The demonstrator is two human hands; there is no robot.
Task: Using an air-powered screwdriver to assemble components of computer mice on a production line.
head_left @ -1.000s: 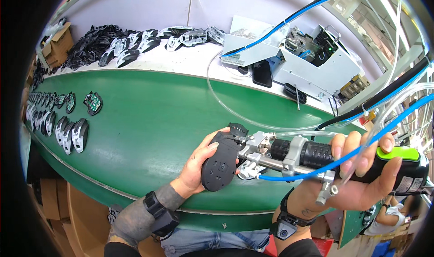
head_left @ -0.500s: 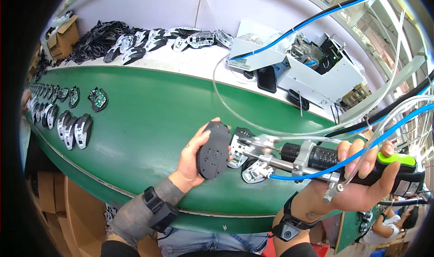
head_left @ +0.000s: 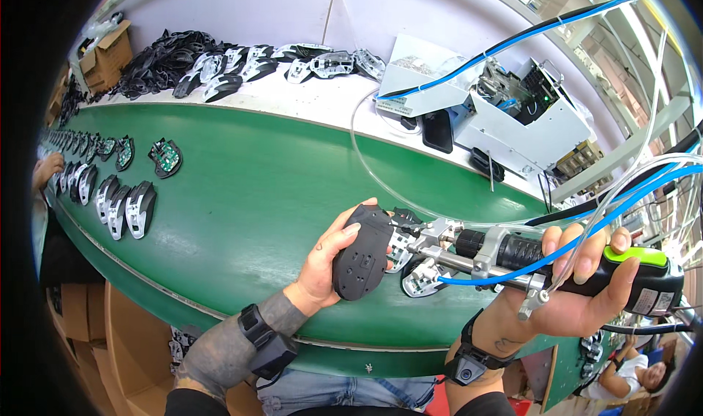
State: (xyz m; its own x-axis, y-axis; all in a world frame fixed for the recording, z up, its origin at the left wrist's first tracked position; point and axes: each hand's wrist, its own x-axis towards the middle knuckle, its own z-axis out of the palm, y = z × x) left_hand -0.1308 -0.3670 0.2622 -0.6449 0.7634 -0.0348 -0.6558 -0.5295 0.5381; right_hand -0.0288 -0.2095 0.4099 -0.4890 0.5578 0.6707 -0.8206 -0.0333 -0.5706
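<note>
My left hand (head_left: 316, 273) grips a black computer mouse (head_left: 360, 262), its underside turned up toward me. My right hand (head_left: 575, 306) is wrapped round the black body of an electric screwdriver (head_left: 516, 253), which has a lime-green lever and a metal nose with a blue air hose. The nose points left, and its thin tip meets or nearly meets the upper right edge of the mouse; contact cannot be told. Behind the nose, on the green bench, lie a half-hidden mouse part (head_left: 400, 246) and an opened grey-white mouse shell (head_left: 423, 278).
Rows of mouse shells (head_left: 139, 211) and a mouse half with a green circuit board (head_left: 165, 157) lie on the green bench (head_left: 256, 174) at left. A white screw feeder (head_left: 512, 130) stands on the back shelf. Another person's hand (head_left: 50, 168) reaches in at far left.
The mouse in my left hand has shifted right, and the screwdriver's tip now overlaps its upper right edge. More of the other person's hand shows at the far left.
</note>
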